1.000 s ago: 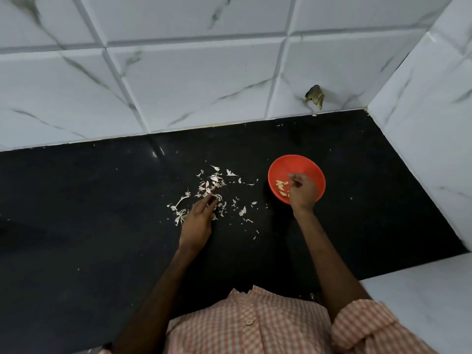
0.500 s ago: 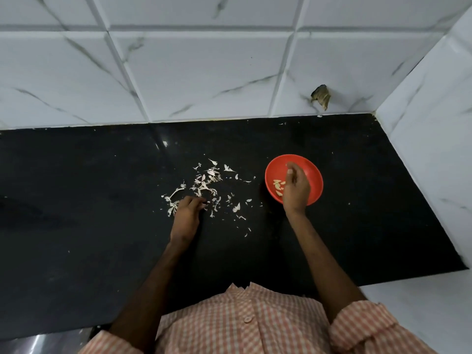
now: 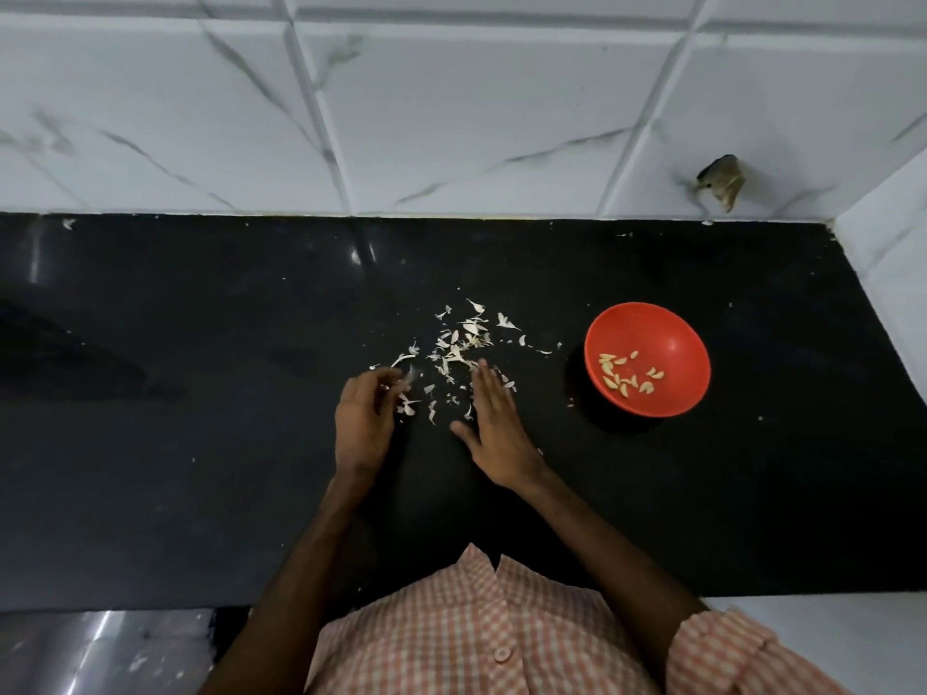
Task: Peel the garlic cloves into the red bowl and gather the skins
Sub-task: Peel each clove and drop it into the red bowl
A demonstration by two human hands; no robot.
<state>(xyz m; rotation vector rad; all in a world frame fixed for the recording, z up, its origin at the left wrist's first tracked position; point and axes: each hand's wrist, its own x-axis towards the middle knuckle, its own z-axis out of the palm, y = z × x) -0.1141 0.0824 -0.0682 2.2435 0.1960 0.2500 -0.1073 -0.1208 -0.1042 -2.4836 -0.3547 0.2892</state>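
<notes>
A red bowl (image 3: 672,338) stands on the black counter (image 3: 200,443) to the right, holding several peeled garlic cloves (image 3: 627,376). Pale garlic skins (image 3: 459,343) lie scattered on the counter left of the bowl. My left hand (image 3: 363,423) sits at the left edge of the skins with its fingers curled inward among them; whether it holds any is unclear. My right hand (image 3: 494,428) lies flat with straight fingers on the right side of the skins, palm down, touching the counter.
A white marbled tile wall (image 3: 451,117) rises behind the counter and another closes the right side. A small brown chipped spot (image 3: 722,180) marks the back wall. A shiny steel surface (image 3: 100,649) shows at the lower left below the counter edge.
My right hand has left the red bowl and moved left to the skins, now flat on the counter. My left hand stayed at the skins' left edge, fingers curling.
</notes>
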